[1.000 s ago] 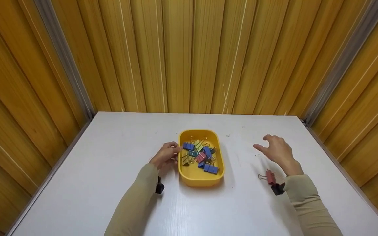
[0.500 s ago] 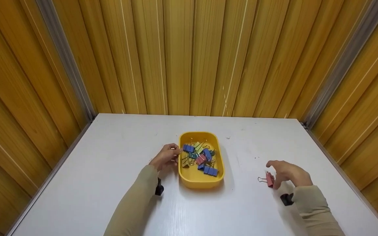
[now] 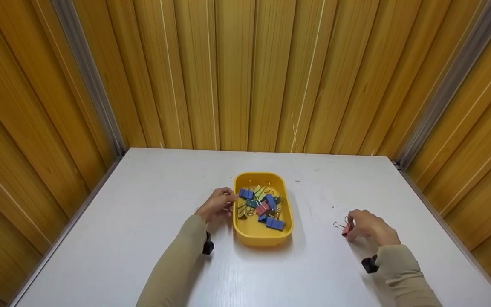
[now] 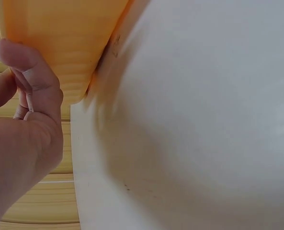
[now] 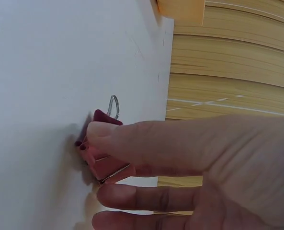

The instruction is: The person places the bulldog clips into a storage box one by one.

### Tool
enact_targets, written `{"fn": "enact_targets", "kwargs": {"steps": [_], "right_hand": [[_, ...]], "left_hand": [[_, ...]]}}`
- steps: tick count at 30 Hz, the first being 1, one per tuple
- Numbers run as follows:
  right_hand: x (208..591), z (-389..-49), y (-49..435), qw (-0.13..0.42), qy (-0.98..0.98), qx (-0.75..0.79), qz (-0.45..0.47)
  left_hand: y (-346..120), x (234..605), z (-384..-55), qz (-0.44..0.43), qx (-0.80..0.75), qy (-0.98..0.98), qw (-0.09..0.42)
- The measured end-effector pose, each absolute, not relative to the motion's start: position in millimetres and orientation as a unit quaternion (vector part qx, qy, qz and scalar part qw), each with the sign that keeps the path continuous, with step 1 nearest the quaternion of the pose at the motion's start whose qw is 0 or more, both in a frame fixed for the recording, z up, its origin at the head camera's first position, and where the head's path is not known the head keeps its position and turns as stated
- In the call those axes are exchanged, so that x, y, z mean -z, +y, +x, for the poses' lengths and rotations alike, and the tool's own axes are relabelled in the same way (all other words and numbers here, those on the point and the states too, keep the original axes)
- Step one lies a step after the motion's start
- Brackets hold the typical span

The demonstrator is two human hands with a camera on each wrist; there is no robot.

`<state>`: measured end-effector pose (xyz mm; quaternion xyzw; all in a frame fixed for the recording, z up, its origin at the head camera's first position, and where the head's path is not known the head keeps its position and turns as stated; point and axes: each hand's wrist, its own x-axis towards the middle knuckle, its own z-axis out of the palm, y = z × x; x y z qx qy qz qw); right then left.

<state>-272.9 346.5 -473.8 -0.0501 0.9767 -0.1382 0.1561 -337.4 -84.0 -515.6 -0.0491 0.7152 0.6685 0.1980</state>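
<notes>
In the head view, my right hand (image 3: 369, 226) pinches a red binder clip (image 3: 346, 230) at the right of the white table. The right wrist view shows the thumb on the clip (image 5: 103, 160), its wire handle sticking out and part of its body hidden. Two lower fingers extend past it. My left hand (image 3: 218, 202) grips the left rim of a yellow box (image 3: 262, 239), fingers bent. Seen from the left wrist, a fingertip lies at the rim of the box (image 4: 70, 43). Inside the box lie several binder clips, among them a blue clip (image 3: 275, 224) and a pink clip (image 3: 262, 208).
The white table (image 3: 168, 183) ends at a wood-patterned wall (image 3: 249, 85) behind and at similar walls on both sides. Grey metal posts (image 3: 96, 81) stand in the corners. White table surface lies between the box and my right hand.
My right hand has come down and toward me to the red binder clip and now pinches it; the clip has turned slightly. My left hand stays at the box.
</notes>
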Motion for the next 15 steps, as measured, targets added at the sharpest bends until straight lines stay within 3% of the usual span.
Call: {"fn": "enact_targets", "kwargs": {"steps": [9, 15], "right_hand": [[484.1, -277.4, 344.2, 0.078, 0.982, 0.151, -0.075], [489.2, -285.1, 340.3, 0.064, 0.983, 0.160, -0.062]], "left_hand": [[-82.9, 515.0, -337.3, -0.046, -0.669, 0.716, 0.194], [-84.1, 515.1, -337.2, -0.045, -0.671, 0.713, 0.197]]}}
